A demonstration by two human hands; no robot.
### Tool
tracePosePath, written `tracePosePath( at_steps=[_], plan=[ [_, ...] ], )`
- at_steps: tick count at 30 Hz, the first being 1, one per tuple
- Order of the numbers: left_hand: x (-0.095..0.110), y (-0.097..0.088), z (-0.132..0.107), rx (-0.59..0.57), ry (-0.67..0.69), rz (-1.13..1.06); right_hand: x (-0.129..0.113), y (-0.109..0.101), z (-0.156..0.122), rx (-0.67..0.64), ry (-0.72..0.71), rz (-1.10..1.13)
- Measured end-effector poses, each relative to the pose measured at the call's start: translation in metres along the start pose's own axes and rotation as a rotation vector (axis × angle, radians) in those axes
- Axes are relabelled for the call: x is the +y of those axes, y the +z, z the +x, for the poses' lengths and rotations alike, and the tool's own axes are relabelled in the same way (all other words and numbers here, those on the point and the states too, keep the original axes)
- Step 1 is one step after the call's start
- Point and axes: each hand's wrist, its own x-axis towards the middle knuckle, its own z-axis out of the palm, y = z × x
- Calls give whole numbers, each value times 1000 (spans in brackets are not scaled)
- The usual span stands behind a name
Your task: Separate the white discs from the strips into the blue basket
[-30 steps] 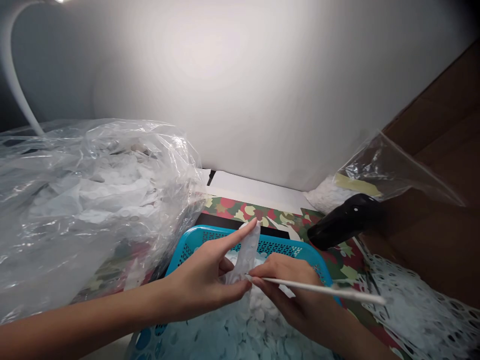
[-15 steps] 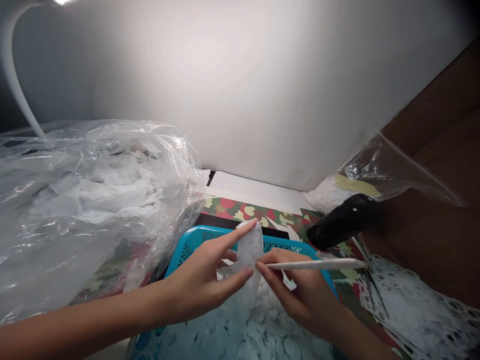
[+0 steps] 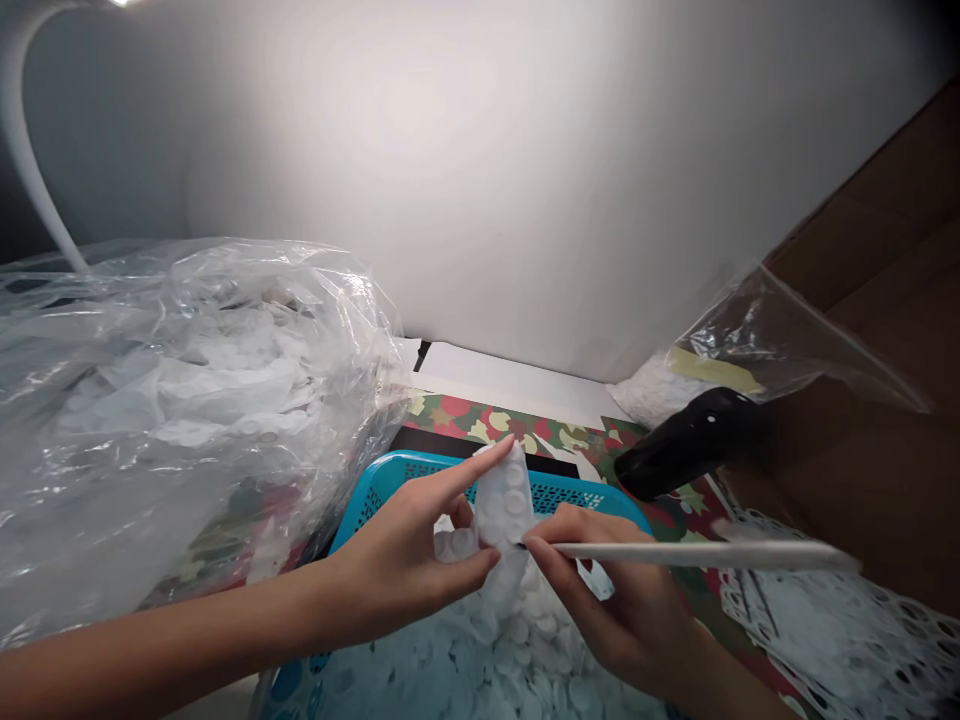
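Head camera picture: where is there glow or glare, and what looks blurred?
Head view: bright glow on the pale wall, glare streaks on the left plastic bag; the white stick in the right hand looks smeared towards its outer end.

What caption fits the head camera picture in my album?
Left hand holds a pale bumpy strip and right hand a white stick above a blue basket of small white discs.

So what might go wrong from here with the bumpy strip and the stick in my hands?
The stick in your right hand has its tip close to your left hand's thumb, so a slip might jab it.

The bumpy strip is held over the blue basket; if dropped, it could get lost among the pale discs there.
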Motion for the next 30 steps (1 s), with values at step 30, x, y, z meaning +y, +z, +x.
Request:
tracePosePath(
  at_steps=[30],
  plan=[
    [1,3,-1,-37,-66,-56,0,2,7,-39,-149,-185]
  ],
)
